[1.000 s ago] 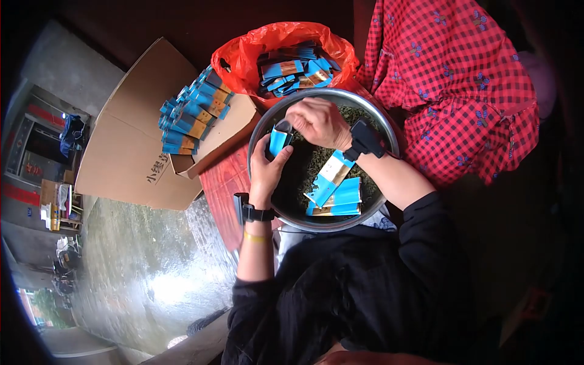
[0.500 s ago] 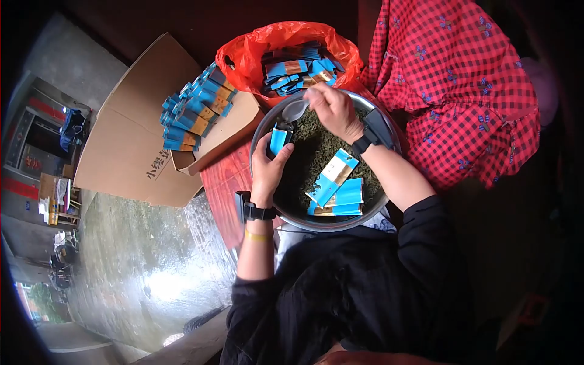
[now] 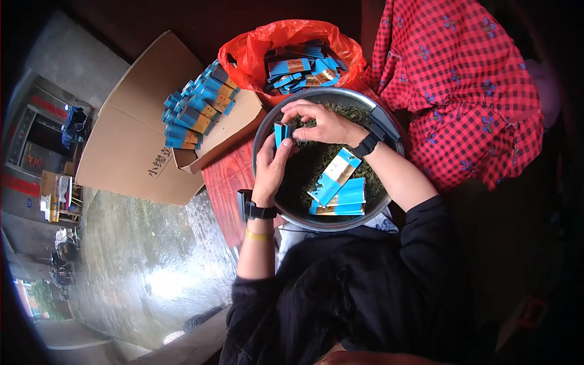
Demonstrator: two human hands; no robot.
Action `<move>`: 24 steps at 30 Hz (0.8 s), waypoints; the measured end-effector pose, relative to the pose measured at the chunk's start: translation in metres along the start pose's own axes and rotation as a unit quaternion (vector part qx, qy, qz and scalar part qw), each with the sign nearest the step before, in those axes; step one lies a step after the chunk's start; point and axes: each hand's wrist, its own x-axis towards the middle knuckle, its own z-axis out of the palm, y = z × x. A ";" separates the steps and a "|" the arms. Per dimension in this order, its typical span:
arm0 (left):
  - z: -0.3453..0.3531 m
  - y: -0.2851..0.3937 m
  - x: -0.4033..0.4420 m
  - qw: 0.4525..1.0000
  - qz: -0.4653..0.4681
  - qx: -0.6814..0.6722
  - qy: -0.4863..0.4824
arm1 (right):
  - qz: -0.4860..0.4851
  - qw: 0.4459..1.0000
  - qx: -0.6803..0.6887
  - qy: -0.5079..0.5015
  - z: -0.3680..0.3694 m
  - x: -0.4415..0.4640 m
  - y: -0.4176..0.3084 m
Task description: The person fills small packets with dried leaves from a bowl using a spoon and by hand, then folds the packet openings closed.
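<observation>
My left hand (image 3: 271, 167) is closed round a small blue packet (image 3: 280, 134), held upright at the left side of a metal basin. My right hand (image 3: 325, 126) reaches over to it, thumb close to the packet's right edge and fingers curved and spread above its top. Whether the thumb touches the packet I cannot tell. Dark green dried leaves, like tea (image 3: 316, 155), fill the basin (image 3: 267, 210). On the leaves lie flat blue-and-gold packets (image 3: 336, 174), several together near the front rim. No spoon shows in this view.
Behind the basin, a red plastic bag (image 3: 240, 52) holds many blue packets (image 3: 304, 67). To the left, more packets (image 3: 198, 112) are piled in an open cardboard box (image 3: 131, 131) on a red wooden surface (image 3: 226, 182). Red checked cloth (image 3: 462, 85) hangs at the right.
The clear spoon that my right hand held has gone from view. My right hand has shifted left, its fingers opening beside the packet, which my left hand has turned slightly.
</observation>
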 end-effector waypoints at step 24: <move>0.008 0.003 -0.002 0.987 -0.074 0.078 -0.118 | 0.065 0.989 -0.027 -0.133 -0.005 -0.006 0.001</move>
